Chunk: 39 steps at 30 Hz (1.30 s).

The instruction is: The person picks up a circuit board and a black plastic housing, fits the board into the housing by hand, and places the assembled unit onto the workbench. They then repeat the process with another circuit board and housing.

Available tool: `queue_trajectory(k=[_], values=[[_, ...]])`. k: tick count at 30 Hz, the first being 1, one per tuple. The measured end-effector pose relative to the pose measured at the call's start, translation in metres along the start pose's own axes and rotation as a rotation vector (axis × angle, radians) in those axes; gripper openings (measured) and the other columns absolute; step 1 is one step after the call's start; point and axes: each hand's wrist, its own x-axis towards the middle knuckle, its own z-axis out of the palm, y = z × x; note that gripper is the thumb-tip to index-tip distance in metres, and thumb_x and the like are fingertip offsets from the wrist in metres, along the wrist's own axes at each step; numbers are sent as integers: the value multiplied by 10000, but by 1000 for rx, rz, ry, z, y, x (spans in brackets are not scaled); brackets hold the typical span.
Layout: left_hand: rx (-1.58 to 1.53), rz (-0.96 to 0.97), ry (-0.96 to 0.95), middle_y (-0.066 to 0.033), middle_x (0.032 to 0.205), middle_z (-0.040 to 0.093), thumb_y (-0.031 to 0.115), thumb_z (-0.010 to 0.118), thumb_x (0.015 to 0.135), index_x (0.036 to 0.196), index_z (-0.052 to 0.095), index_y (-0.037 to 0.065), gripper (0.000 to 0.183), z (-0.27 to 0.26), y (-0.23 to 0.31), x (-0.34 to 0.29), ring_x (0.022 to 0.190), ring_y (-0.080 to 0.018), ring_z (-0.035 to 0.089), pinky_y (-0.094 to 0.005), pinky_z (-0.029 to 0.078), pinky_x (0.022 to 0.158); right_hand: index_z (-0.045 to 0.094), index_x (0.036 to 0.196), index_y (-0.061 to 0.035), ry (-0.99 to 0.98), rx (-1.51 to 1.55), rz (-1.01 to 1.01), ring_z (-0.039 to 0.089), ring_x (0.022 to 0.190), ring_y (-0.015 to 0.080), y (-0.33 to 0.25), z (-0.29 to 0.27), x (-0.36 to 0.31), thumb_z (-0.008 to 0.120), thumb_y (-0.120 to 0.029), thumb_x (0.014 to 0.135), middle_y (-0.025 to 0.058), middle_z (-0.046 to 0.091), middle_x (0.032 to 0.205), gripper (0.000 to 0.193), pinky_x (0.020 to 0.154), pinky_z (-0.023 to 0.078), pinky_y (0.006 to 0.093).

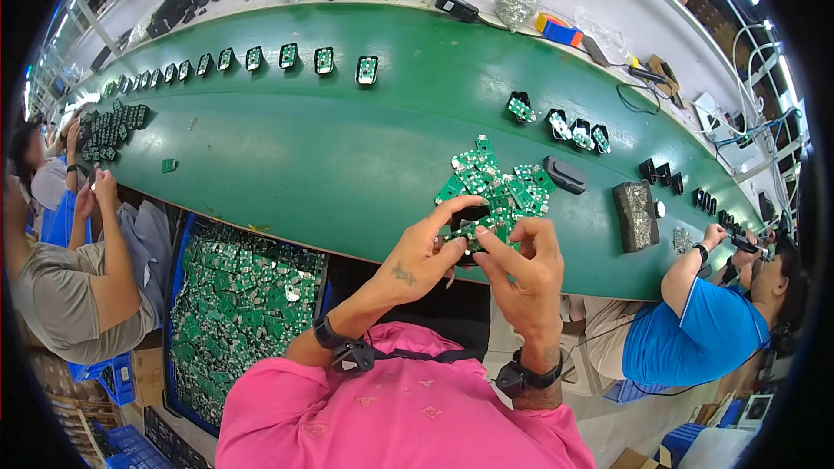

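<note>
Out at eight o'clock from the work sat the blue-rimmed bin (182,252), heaped with loose boards (248,313), and a piece dropped that way could have vanished among lookalikes. Round to eleven o'clock, the row of filled black housings (367,70) stood well apart, out of harm's reach. And here, dead centre, was the tense spot: the green circuit board (461,232) hung between the left hand (410,256) and the right hand (532,269), close to the near edge of the surface (313,165)! One slipping fingertip could have sent it over; too hard a squeeze might have harmed its components. At one o'clock the pile of boards (512,191) crowded in, so a careless knuckle risked scattering it. Now the pose: the left came in from seven o'clock, index arched, thumb below, grasping the board at its left; the right came from five o'clock, wrist bent up, thumb and index closing in at the other end, though whether they gripped or merely pressed, you couldn't tell.
</note>
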Motion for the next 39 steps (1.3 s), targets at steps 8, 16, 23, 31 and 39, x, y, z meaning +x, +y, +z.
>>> queue_trajectory(k=[8,16,23,31,39], values=[[153,6,-33,-48,1320,539,17,498,945,1507,383,80,578,2,5,-6,783,-29,525,-195,453,657,737,973,-89,-60,204,-65,565,754,241,3,8,-4,752,-31,801,61,561,844,182,604,451,350],[291,329,350,-171,1122,588,57,594,912,1465,400,11,588,25,-6,-16,813,-213,537,-338,480,728,704,1012,-6,140,342,102,591,736,177,-27,19,-14,673,3,904,88,634,913,113,608,465,299],[284,319,339,-155,1109,589,43,590,917,1453,424,15,562,29,-3,-22,798,-192,560,-325,496,693,698,1055,26,274,851,452,586,537,99,-36,27,-26,631,-73,981,55,657,808,141,448,393,191],[-10,227,255,-99,1167,619,6,580,939,1474,406,29,563,28,-10,-20,945,-116,608,-265,523,823,652,1059,17,124,978,595,562,517,68,-45,18,-25,576,-116,1021,31,627,753,157,439,366,189],[388,446,392,-173,1193,645,0,627,887,1437,466,-10,573,30,5,-29,1007,-187,653,-318,543,858,600,952,-2,209,299,233,544,503,97,-35,17,-25,561,-102,1021,45,591,749,128,448,387,265]])
